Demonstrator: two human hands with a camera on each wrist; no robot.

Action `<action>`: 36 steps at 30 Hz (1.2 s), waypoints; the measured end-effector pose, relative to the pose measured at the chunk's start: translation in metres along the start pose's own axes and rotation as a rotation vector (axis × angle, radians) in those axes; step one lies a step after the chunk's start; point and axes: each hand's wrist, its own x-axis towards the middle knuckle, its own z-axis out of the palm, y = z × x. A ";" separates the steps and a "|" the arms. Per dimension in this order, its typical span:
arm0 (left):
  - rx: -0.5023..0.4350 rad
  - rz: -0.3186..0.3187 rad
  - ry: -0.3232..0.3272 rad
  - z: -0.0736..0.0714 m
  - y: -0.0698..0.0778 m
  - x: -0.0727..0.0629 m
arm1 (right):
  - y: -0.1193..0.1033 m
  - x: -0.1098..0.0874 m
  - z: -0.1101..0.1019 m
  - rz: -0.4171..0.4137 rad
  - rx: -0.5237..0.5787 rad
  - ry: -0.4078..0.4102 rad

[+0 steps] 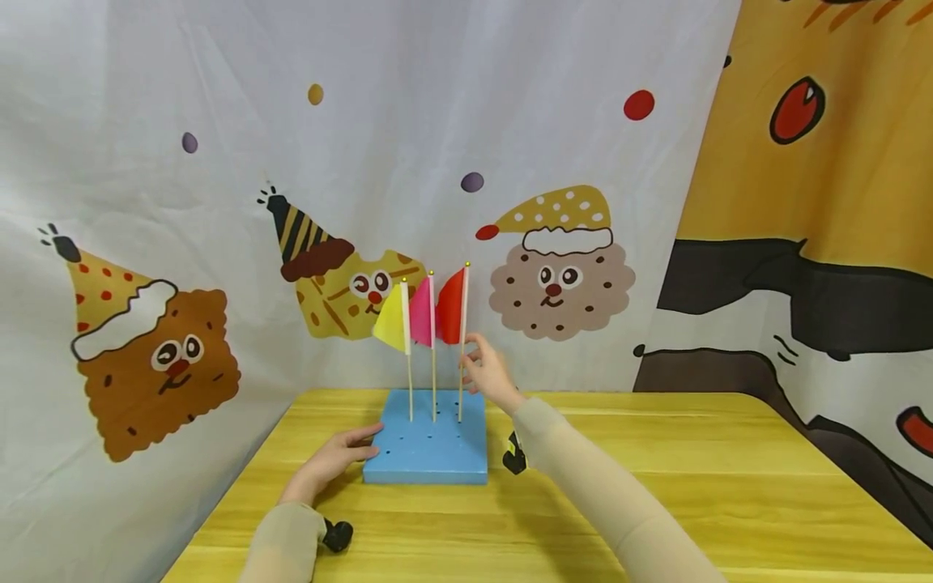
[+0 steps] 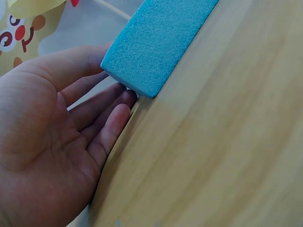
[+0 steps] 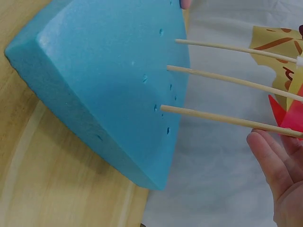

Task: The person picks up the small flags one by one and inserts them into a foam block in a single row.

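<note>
A light-blue foam block (image 1: 430, 461) with small holes in its top lies on the table. Three flags on thin wooden sticks stand upright in it: a yellow flag (image 1: 391, 321), a pink flag (image 1: 420, 314) and a red flag (image 1: 450, 308), left to right. My right hand (image 1: 490, 374) pinches the red flag's stick just below the cloth. The right wrist view has those fingertips (image 3: 258, 137) against the stick (image 3: 208, 115), whose lower end meets the foam. At the block's left edge, my left hand (image 2: 47, 118) touches the foam with fairly straight fingers.
A yellow wood-grain table (image 1: 656, 478) carries the block. Behind it hangs a white cloth (image 1: 408, 105) printed with cookie faces, joining a yellow and black printed cloth (image 1: 860, 202) at the right. Black wrist devices, such as the left one (image 1: 338, 536), sit under both sleeves.
</note>
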 end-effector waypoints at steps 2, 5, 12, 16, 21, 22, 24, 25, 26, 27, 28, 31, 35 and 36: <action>0.001 -0.001 0.001 0.001 -0.001 0.000 | 0.002 -0.001 0.001 0.007 -0.013 -0.005; 0.002 -0.006 0.007 0.001 -0.001 0.001 | 0.002 -0.002 0.002 0.016 -0.027 -0.007; -0.005 -0.024 0.020 0.002 -0.001 0.002 | 0.003 -0.003 0.004 0.004 -0.029 -0.021; -0.007 -0.027 0.016 0.001 0.000 0.001 | 0.004 -0.004 0.007 0.019 -0.027 -0.039; -0.006 -0.026 0.006 0.001 0.000 0.001 | 0.007 -0.005 0.009 0.044 -0.013 -0.042; -0.006 -0.025 0.004 0.001 0.000 0.001 | 0.007 -0.004 0.009 0.045 -0.012 -0.042; -0.011 -0.021 0.002 0.001 0.000 0.001 | 0.007 -0.003 0.009 0.049 -0.011 -0.038; -0.013 -0.021 0.003 0.001 0.000 0.001 | 0.007 -0.003 0.009 0.050 -0.014 -0.036; -0.013 -0.021 0.003 0.000 0.001 0.001 | 0.007 -0.003 0.009 0.049 -0.016 -0.035; -0.014 -0.020 0.003 0.000 0.001 0.001 | 0.007 -0.003 0.009 0.048 -0.021 -0.035; -0.015 -0.019 0.003 0.000 0.001 0.001 | 0.007 -0.003 0.009 0.046 -0.025 -0.036; -0.015 -0.024 0.008 0.001 0.002 0.001 | 0.007 -0.003 0.009 0.048 -0.041 -0.041; -0.012 -0.027 0.012 0.001 0.002 0.001 | 0.008 -0.002 0.010 0.059 -0.058 -0.047; -0.010 -0.028 0.013 0.001 0.002 0.001 | 0.008 -0.002 0.010 0.062 -0.059 -0.048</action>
